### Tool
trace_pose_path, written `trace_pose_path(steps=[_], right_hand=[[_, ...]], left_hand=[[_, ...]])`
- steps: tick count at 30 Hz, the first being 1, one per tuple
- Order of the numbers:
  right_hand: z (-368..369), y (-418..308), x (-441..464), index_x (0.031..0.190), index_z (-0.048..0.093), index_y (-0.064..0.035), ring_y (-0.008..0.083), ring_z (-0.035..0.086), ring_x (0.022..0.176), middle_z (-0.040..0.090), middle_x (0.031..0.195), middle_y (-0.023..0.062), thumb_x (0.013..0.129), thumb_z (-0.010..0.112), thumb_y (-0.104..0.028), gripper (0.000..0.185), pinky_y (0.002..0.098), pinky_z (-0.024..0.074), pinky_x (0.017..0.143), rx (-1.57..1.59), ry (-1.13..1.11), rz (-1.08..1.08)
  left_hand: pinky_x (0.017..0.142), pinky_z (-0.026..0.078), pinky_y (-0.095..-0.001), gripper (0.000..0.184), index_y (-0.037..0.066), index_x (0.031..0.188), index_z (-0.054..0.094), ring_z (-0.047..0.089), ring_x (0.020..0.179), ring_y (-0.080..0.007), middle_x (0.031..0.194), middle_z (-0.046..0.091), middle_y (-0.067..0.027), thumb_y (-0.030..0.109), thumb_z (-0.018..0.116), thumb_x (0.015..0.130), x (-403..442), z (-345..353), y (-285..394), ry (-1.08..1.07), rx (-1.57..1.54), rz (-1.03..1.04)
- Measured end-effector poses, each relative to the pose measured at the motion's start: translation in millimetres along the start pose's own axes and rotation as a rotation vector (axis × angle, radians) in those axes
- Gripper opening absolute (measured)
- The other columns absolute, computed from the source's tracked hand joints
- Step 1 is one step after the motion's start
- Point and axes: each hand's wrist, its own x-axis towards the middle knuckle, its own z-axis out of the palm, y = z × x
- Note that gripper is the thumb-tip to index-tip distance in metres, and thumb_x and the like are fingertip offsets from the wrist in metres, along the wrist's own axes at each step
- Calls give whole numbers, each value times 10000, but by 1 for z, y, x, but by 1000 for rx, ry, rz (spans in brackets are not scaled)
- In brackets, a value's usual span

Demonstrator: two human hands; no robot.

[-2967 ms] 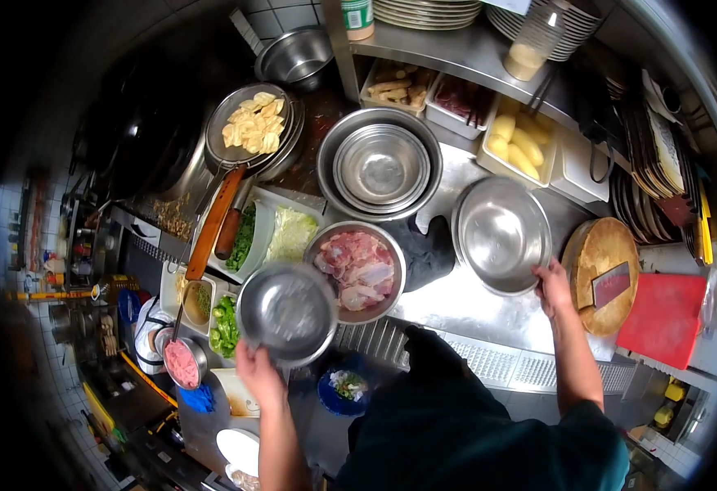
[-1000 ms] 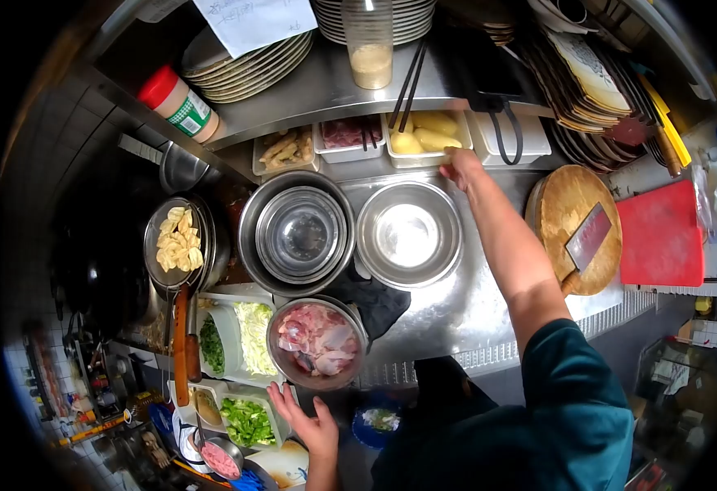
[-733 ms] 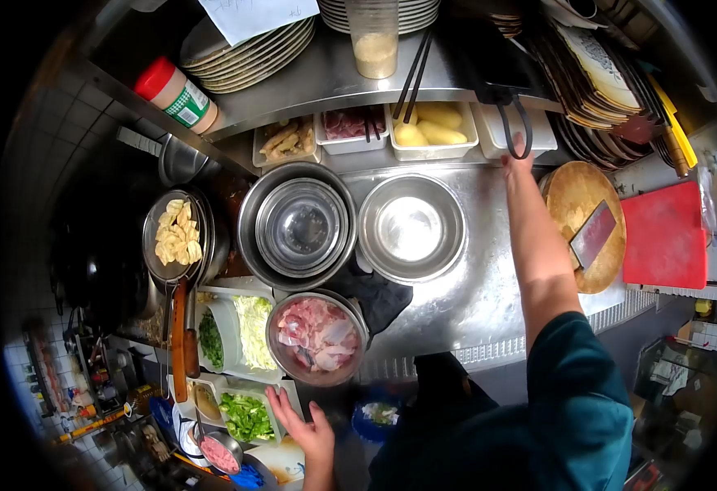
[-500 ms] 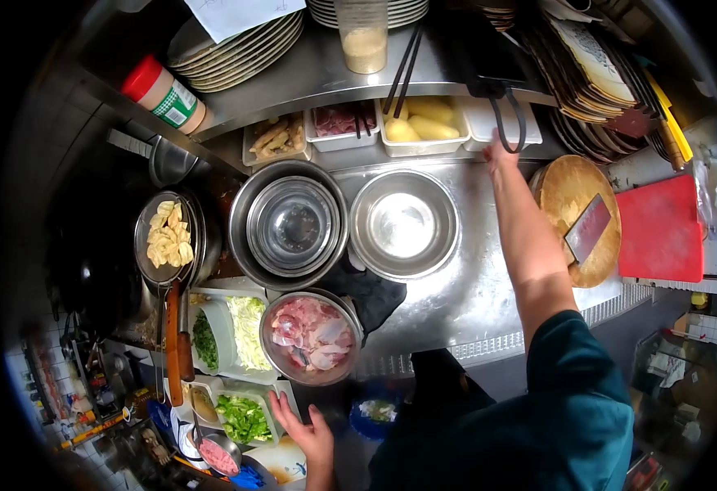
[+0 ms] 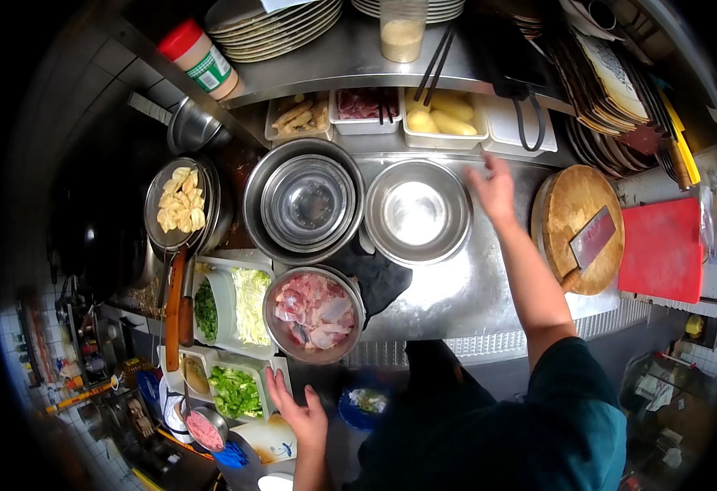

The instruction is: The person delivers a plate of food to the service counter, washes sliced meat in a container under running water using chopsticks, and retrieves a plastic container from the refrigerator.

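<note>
My right hand (image 5: 493, 190), fingers apart and holding nothing, hovers over the steel counter just right of an empty metal basin (image 5: 418, 214). Whether a fingertip touches that basin's rim I cannot tell. Palm up, my left hand (image 5: 301, 413) is open with spread fingers below a metal bowl of raw meat pieces (image 5: 313, 315). Beside its fingertips stands a white tub of chopped green vegetable (image 5: 236, 391). Several nested steel bowls (image 5: 307, 200) sit left of the empty basin. A black cloth (image 5: 381, 286) lies between them and the meat bowl.
A round chopping block (image 5: 559, 237) with a cleaver (image 5: 593, 236) stands at right, beside a red board (image 5: 661, 245). Under the shelf are tubs of peeled potatoes (image 5: 444, 123) and dark meat (image 5: 366, 108). At left, a strainer holds pale yellow slices (image 5: 182, 200).
My right hand has come back from the white lidded tub under the shelf toward the empty basin. My left hand stays open. The whole view has shifted slightly.
</note>
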Motion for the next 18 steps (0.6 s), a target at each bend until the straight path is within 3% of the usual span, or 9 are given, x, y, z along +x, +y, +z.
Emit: trace_pose_path(steps=[1,4,7,8,11,13,14,15,18], right_hand=[[-6,-22,-15,1266,636,6,383,643,1015,668,1111,221,816,812,-316,581,452,515,932,-129,-166,-51],[-3,-44,-37,1245,649,9,387,635,1045,666,1106,227,814,805,-255,529,453,515,943,-521,-364,-94],[10,-50,-39,1229,655,3,374,627,1074,668,1109,228,821,798,-227,489,462,518,936,-332,-136,-496],[18,-61,-39,1216,656,8,324,663,1023,675,1106,204,880,743,-188,399,429,552,862,-216,-108,-511],[67,-83,-21,1147,663,34,261,690,950,678,1091,181,962,643,-147,260,370,593,788,592,-439,240],[84,-128,-5,1135,632,62,226,694,891,666,1077,172,1012,551,-123,236,307,614,753,1094,-438,687],[99,-143,6,1150,594,70,244,689,937,653,1081,190,1018,540,-108,227,307,625,789,1231,-401,832],[123,-151,18,1187,574,80,246,683,883,644,1060,181,1037,524,-99,239,321,646,757,1241,-356,911],[188,-165,50,1177,619,-20,218,574,784,623,1050,142,986,628,-146,229,314,570,636,1114,-265,978]], left_hand=[[1193,268,-505,599,-53,1452,416,328,1455,-461,1587,307,-278,36,616,895,-3,-2,-2,-2,0,-12],[1180,294,-501,583,-43,1434,445,358,1436,-459,1577,334,-262,26,625,884,-19,-3,-7,-3,-6,-48],[1167,317,-495,567,-33,1413,473,388,1414,-459,1561,364,-253,13,634,872,-24,-8,-6,-5,-12,-63],[1163,323,-493,563,-31,1407,480,397,1407,-458,1555,372,-253,9,636,868,-25,-11,-2,-3,-9,-71],[1172,312,-470,554,-29,1400,490,403,1412,-435,1541,397,-247,-19,625,863,-30,-19,5,13,-9,-75],[1178,303,-458,545,-32,1392,497,405,1415,-422,1534,410,-244,-32,618,860,-32,-23,9,32,-11,-82],[1177,304,-456,540,-35,1386,503,408,1412,-422,1530,414,-244,-33,618,859,-34,-26,12,36,-9,-93],[1177,304,-454,534,-38,1379,508,411,1410,-421,1527,419,-244,-34,617,857,-35,-27,13,40,-6,-103],[1175,307,-449,513,-50,1357,523,420,1402,-420,1517,427,-246,-35,616,853,-45,-28,8,43,-11,-124]])
